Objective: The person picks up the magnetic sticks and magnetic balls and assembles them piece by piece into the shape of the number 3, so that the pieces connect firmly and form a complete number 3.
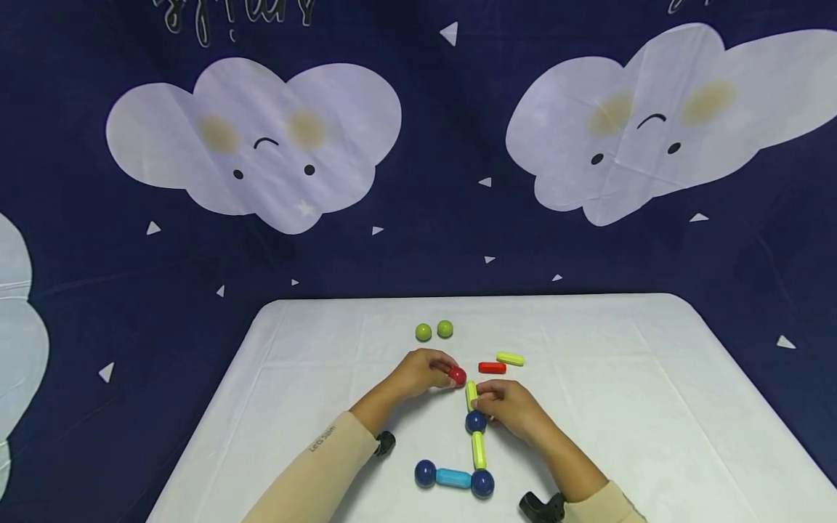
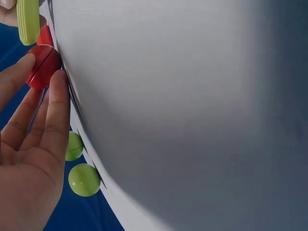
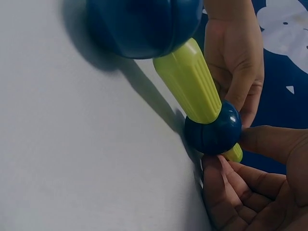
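With thumb and fingertips, my left hand (image 1: 418,373) holds a red ball (image 1: 457,375), whose seam shows in the left wrist view. Just to its right, my right hand (image 1: 513,410) pinches the far yellow-green rod (image 1: 471,392), close to where that rod joins the middle dark blue ball (image 1: 476,421). From this ball a second yellow-green rod (image 1: 479,451) runs toward me to a dark blue corner ball (image 1: 482,483). There a light blue rod (image 1: 453,478) leads left to another dark blue ball (image 1: 425,473), giving an L shape.
Two green balls (image 1: 423,332) sit toward the back of the white table (image 1: 314,363). A loose red rod (image 1: 492,367) and a loose yellow-green rod (image 1: 510,358) lie right of the red ball. Beyond the far edge hangs a dark blue cloth (image 1: 431,254) with clouds.
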A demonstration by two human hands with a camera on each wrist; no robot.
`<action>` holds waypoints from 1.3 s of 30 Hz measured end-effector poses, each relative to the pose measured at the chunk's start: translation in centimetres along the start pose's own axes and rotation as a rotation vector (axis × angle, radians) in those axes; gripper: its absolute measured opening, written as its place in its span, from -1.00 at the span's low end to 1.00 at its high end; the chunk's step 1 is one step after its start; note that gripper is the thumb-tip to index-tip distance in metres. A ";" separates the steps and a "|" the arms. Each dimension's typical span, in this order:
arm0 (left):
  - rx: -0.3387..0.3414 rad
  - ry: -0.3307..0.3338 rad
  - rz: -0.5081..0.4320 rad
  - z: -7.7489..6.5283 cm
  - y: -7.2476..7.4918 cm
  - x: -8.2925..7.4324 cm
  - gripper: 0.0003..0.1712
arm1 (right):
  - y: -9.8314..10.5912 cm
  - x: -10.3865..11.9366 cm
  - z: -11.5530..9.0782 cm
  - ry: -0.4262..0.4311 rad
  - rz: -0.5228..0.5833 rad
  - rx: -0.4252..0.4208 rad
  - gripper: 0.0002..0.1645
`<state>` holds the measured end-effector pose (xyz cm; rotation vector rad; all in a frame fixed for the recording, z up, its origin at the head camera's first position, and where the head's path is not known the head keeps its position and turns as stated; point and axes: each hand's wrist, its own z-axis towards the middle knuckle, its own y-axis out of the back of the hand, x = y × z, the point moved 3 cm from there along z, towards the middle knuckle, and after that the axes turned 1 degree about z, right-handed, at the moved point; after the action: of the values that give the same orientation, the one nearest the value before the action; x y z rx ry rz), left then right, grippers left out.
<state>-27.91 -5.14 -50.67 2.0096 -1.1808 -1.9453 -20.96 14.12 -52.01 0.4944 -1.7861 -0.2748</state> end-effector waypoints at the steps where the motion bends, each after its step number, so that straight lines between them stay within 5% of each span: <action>1: 0.004 -0.004 -0.001 0.0 -0.1 0.0 -0.70 | 0.0 0.0 0.0 0.001 0.003 0.000 -0.59; 39: 0.045 0.000 -0.030 0.0 -1.2 -1.3 -0.67 | -0.2 -0.4 -0.8 -0.008 0.016 0.016 -0.54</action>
<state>-27.24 -3.51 -50.31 2.0608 -1.2120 -1.9490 -20.05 14.15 -52.23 0.4903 -1.8000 -0.2520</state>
